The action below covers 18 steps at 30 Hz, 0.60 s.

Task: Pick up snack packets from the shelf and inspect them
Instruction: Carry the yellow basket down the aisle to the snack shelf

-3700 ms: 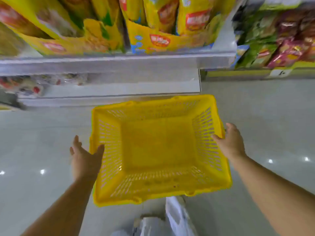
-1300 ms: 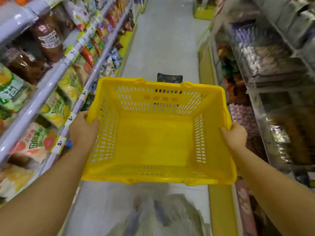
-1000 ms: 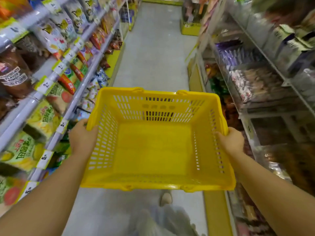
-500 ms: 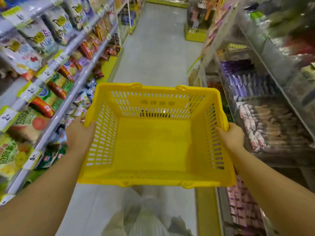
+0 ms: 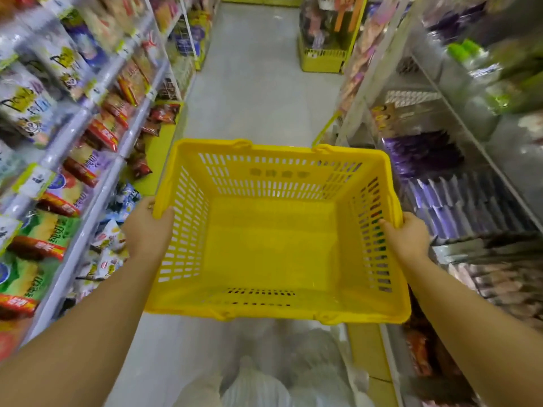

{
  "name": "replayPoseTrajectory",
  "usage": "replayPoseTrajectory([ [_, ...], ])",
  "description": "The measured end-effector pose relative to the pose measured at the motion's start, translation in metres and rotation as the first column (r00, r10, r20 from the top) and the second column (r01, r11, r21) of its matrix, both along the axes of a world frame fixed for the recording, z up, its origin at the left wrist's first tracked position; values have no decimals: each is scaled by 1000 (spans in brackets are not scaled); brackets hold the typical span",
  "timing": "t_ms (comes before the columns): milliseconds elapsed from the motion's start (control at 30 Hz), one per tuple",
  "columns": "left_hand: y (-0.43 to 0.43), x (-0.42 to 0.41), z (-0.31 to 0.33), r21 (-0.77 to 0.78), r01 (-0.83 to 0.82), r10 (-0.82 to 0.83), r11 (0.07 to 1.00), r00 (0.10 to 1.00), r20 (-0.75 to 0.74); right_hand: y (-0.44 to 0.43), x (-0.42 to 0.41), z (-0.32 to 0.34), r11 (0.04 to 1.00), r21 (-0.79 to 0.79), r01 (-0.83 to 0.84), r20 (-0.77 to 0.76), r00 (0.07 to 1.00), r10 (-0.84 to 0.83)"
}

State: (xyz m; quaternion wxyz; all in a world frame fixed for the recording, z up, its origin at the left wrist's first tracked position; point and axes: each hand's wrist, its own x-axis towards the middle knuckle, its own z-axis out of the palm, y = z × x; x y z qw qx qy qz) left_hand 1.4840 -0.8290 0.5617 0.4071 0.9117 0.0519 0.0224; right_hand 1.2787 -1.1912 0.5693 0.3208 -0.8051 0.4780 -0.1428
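While both arms reach forward down the aisle, the yellow basket [image 5: 279, 183] hangs level between them, nothing inside; raised characters on its far wall are too faint to read. Left hand [image 5: 147, 227] grips the left rim, thumb over the top edge, fingers clamped round the outside; right hand [image 5: 407, 233] matches it on the right rim, thumb hooked inside, fingers wrapped beneath. Snack packets [image 5: 38, 233] sit on the left shelf [image 5: 94, 210], just beside the left forearm, none in hand: green bags with red banners and Chinese lettering, smeared by blur; above them, white bags [image 5: 26, 101] with dark looping script beginning "Do", the rest unreadable. Yellow-green price tags [image 5: 35, 180] line the rail, figures illegible. Purple packs [image 5: 458, 198] fill the right-hand shelving; grey floor [image 5: 258, 92] runs ahead.
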Motion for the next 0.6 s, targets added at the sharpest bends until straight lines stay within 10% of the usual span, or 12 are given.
replayPoseTrajectory([
  [600, -240, 182, -8, 54, -216, 217, 975, 976, -7, -248, 243, -2, 997, 11, -81, -99, 992, 81],
])
